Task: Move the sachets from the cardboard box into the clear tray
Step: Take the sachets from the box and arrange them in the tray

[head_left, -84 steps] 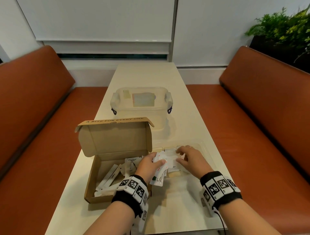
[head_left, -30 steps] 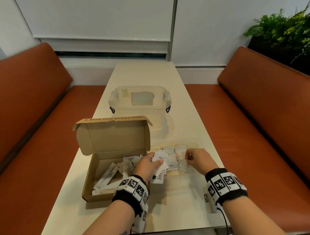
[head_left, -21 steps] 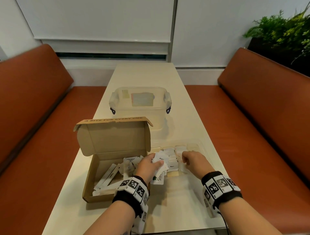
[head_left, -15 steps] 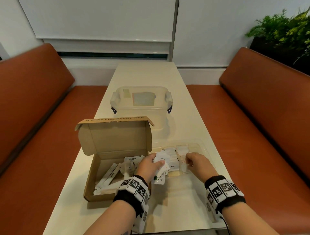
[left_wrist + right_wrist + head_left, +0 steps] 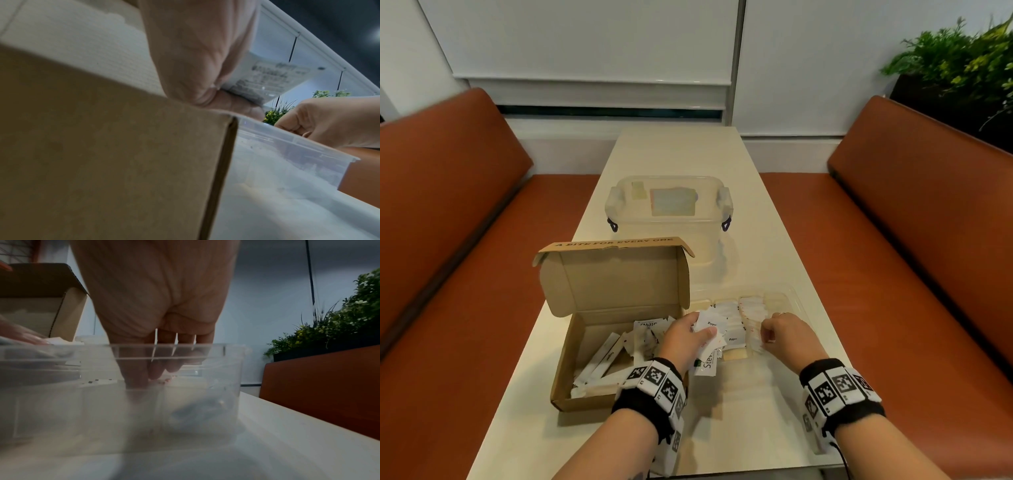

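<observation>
Head view had my left hand (image 5: 686,337) pinching a fanned bunch of sachets (image 5: 711,325) between box (image 5: 585,346) and tray (image 5: 796,301), so one could slip onto the counter (image 5: 756,421). My right hand (image 5: 787,334), fingers curled into the tray on filed sachets, could knock rows askew; more remained boxed.

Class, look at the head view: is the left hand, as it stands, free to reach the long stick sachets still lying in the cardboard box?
Probably not at once. The left hand already grips a bundle of sachets; otherwise the open cardboard box leaves the stick sachets uncovered.
</observation>
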The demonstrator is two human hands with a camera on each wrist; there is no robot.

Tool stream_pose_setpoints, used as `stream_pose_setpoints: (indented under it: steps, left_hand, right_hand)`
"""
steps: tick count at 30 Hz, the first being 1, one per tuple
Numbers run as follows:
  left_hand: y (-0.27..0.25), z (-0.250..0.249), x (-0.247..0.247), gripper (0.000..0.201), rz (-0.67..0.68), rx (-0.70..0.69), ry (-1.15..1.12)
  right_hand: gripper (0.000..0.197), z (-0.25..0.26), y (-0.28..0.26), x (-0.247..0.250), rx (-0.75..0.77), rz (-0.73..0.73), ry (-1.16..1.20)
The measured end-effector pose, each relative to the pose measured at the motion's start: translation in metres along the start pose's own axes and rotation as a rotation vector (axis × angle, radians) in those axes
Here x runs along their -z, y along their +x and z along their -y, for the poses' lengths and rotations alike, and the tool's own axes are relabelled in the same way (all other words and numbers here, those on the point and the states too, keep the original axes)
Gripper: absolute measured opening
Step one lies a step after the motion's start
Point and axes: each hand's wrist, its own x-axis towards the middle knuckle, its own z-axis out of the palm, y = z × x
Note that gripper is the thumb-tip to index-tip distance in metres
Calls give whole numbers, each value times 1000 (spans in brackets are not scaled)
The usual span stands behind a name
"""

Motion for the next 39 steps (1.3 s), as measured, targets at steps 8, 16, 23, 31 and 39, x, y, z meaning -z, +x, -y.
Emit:
stream_pose_setpoints:
  steps: [8, 16, 23, 31, 39]
  left_hand:
    - [-1, 0, 1, 17, 0, -18, 4]
    - [-4, -3, 1, 21, 8, 8, 22]
    - [-4, -3, 2, 15, 11, 2, 40]
    - [-4, -3, 1, 20, 22, 0, 31]
    - [-10, -11, -2, 23, 93, -23, -45]
  right_hand:
    - [21, 1, -2, 5, -33, 59, -9]
    - [17, 5, 4, 16, -45, 66, -54]
    - [17, 8, 4, 7, -38, 26, -84]
    - [10, 7, 2, 4, -21, -52, -54]
    - [21, 39, 3, 13, 34, -119, 441]
